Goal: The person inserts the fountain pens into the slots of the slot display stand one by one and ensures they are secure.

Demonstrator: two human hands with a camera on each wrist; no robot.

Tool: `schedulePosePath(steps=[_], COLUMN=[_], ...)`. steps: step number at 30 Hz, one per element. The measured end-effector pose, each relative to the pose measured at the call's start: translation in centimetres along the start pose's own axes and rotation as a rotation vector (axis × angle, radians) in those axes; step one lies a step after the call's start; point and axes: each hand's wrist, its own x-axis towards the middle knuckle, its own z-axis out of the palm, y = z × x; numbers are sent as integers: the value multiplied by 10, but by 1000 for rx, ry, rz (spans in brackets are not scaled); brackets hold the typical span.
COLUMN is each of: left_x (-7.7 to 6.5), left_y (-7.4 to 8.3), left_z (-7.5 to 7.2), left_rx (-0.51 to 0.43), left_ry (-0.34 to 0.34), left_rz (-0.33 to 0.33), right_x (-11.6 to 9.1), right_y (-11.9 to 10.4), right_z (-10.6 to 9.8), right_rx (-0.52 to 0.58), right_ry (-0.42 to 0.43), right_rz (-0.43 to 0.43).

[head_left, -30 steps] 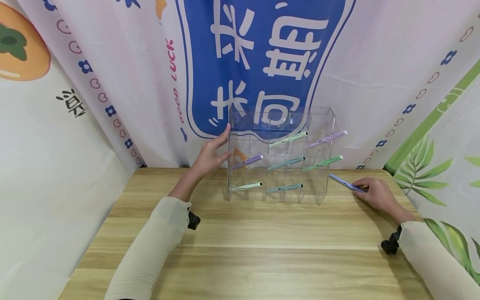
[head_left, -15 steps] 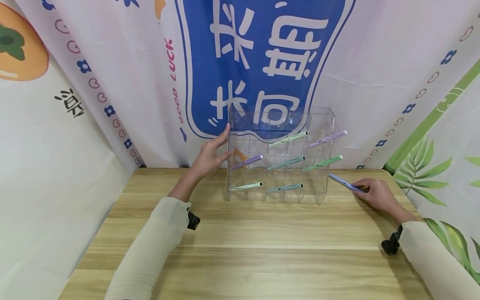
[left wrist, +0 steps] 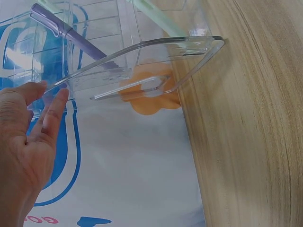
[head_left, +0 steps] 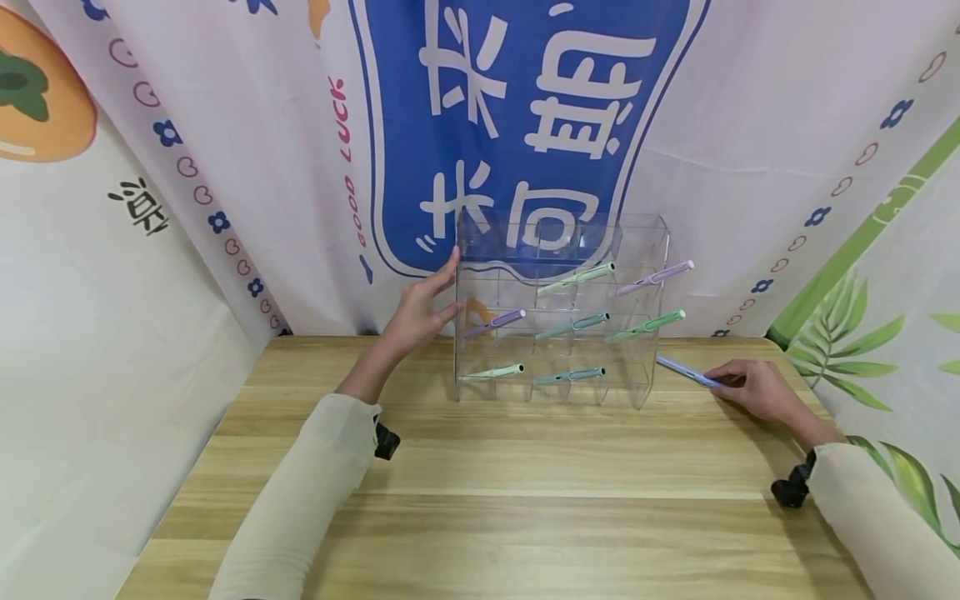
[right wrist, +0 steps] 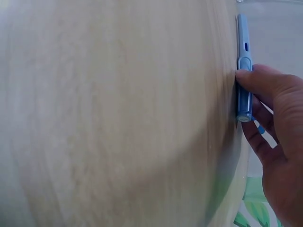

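Note:
At the back of the table stands a clear acrylic pen rack [head_left: 558,250] with several pens slotted in it. My left hand [head_left: 420,317] touches its left side with thumb and fingers spread along the panel edge. In the left wrist view, a purple pen [left wrist: 71,35] and a pale green pen [left wrist: 158,19] lie inside the rack near that hand. To the right of the rack, my right hand [head_left: 761,392] pinches a blue pen [right wrist: 244,40] near its clip, between thumb and fingers. Its far end points toward the rack's lower right side.
The top row carries a pale green pen [head_left: 577,278] and a lilac pen [head_left: 656,278]. Below are a teal pen [head_left: 573,326], a bright green pen [head_left: 647,327] and another teal pen [head_left: 570,377]. A printed curtain [head_left: 300,208] hangs behind the wooden table [head_left: 487,483].
My right hand and wrist have shifted slightly to the right, and the blue pen's far end sits a little lower in view. The left hand and the rack have stayed put.

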Motion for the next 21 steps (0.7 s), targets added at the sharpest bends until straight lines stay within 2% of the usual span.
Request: schedulePosePath(steps=[13, 21], left_x=[0, 1], left_y=[1, 0], left_z=[0, 0], left_rx=[-22, 5], left_ry=[-5, 0], left_rz=[-8, 1], right_x=[-7, -15], right_y=[0, 2], right_z=[-7, -9], right_rx=[39, 93], right_ry=[-75, -63], right_rz=[55, 77])
